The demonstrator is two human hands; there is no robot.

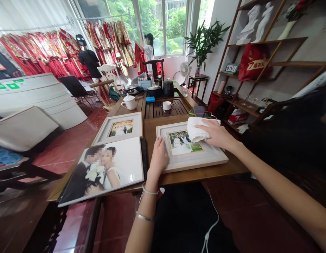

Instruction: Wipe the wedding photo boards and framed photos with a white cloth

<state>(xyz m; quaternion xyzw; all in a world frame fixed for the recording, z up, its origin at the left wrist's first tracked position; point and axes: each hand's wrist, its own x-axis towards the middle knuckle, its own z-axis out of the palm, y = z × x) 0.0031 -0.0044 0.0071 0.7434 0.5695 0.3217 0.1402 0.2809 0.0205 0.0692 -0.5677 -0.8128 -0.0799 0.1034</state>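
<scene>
A pale framed wedding photo (214, 157) lies flat on the wooden table (149, 130) in front of me. My left hand (158, 157) rests on the frame's near left corner, fingers curled over its edge. My right hand (218, 134) lies flat on a folded white cloth (196, 130), pressing it on the frame's upper right part over the glass.
A second framed photo (120, 128) lies to the left, and a large unframed wedding print (104, 168) overhangs the table's near left edge. A tea tray (163, 107) with a cup, a teapot (129, 102) and kettles stands behind. Phones (201, 112) lie by the cloth. A person stands far back by the red dresses.
</scene>
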